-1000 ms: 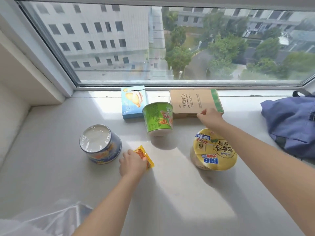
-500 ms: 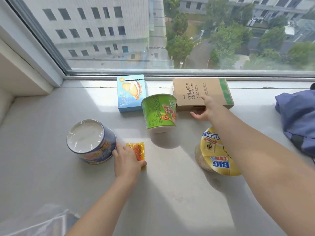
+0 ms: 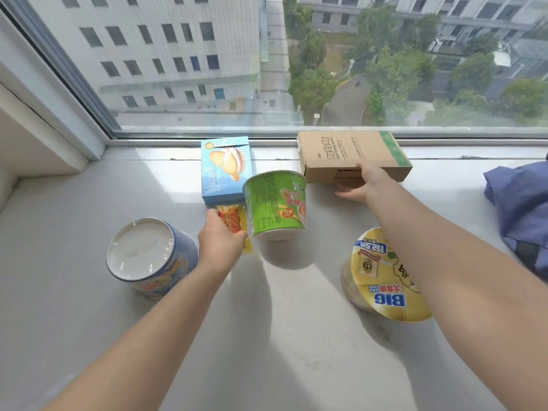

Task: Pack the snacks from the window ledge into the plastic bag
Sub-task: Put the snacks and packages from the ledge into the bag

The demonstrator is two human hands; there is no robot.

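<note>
While the left hand [image 3: 221, 247] grips a small orange-yellow snack packet [image 3: 234, 225] - fingers curled round its lower end - the packet sits between the blue biscuit box [image 3: 226, 170] and the green noodle cup [image 3: 275, 206], mid-ledge; can't tell whether it touches the window ledge [image 3: 281, 351]; right hand [image 3: 360, 182] reaches to the back edge and holds the near side of the brown cardboard box [image 3: 350, 155] - thumb on top, fingers curled below; that box lies flat along the window frame; biscuit box lies flat just left of it, also at the back edge; green cup stands upside down just in front of the biscuit box; blue cup [image 3: 148, 259], white base up, toward the left side; yellow noodle bowl [image 3: 382, 277], tilted, lid facing the camera, under the right forearm; blue fabric bag [image 3: 519, 203] at the right edge.
</note>
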